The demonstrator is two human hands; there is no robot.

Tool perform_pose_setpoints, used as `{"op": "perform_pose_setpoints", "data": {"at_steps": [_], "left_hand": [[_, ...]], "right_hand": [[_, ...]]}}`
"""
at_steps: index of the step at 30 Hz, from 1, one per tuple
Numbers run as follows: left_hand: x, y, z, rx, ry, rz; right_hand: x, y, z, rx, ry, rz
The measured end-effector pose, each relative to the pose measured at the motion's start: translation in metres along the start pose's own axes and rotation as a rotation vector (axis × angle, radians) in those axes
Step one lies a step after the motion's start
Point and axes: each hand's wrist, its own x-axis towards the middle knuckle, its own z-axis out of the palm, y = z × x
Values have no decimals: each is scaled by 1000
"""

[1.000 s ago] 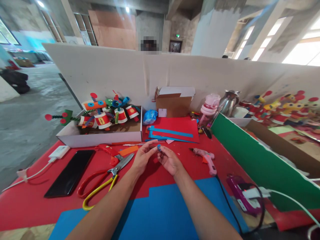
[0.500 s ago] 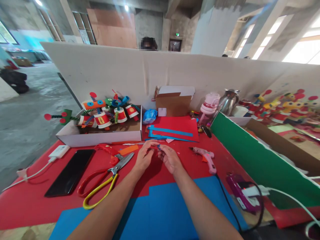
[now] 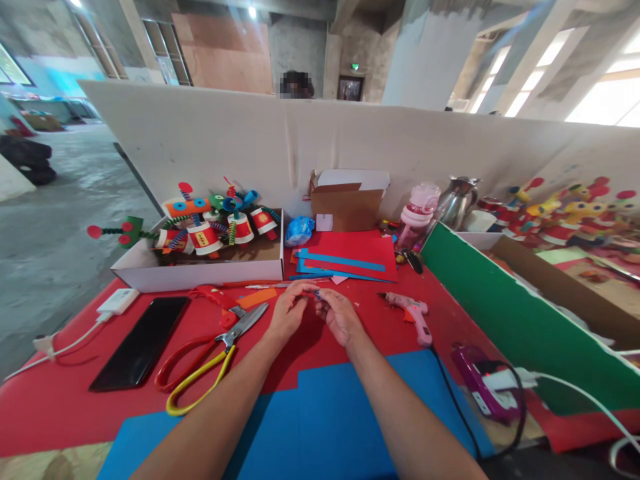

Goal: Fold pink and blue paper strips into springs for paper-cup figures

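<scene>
Over the red table covering [image 3: 300, 343], my left hand [image 3: 293, 310] and my right hand [image 3: 340, 317] meet at the fingertips. Between them is a small dark blue piece [image 3: 318, 294], mostly hidden by the fingers. My right hand pinches it with thumb and forefinger. The left forefinger reaches over to the same piece, its fingers bent. Scissors with red and yellow handles [image 3: 231, 339] lie left of my left hand. A pink glue gun [image 3: 413, 313] rests to the right of my right hand. Blue sheets [image 3: 330, 413] lie under my forearms.
A white box [image 3: 210, 277] with paper-cup figures stands at the back left, a black phone [image 3: 143, 343] before it. Red sheets and blue strips [image 3: 345, 260] lie beyond my hands. At right are a green-sided box [image 3: 520, 320], a pink bottle [image 3: 417, 217] and a purple device [image 3: 485, 387] with cables.
The view has shifted very slightly. My fingertips have moved a little around the small blue piece, which shows slightly less now.
</scene>
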Motion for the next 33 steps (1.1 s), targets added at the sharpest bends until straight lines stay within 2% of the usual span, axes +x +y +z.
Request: {"op": "perform_pose_setpoints", "data": {"at_steps": [5,13,17,20,26,30,33], "left_hand": [[0,-2,-1,6,-4,-10],[-2,0,1,104,10,97],[-2,2,1,112,20,103],[-1,3,0,57,32,44],[1,5,-4,-129,121,-180],[2,3,-5,-214,187,-224],[2,2,-4,-234,187,-229]], "right_hand": [[1,1,0,2,-9,3],[0,1,1,35,4,-15],[1,2,1,40,4,-10],[1,1,0,26,-5,5],[0,-3,0,18,-103,31],[1,-5,-2,28,-113,-35],[2,-4,-2,40,-98,-77]]}}
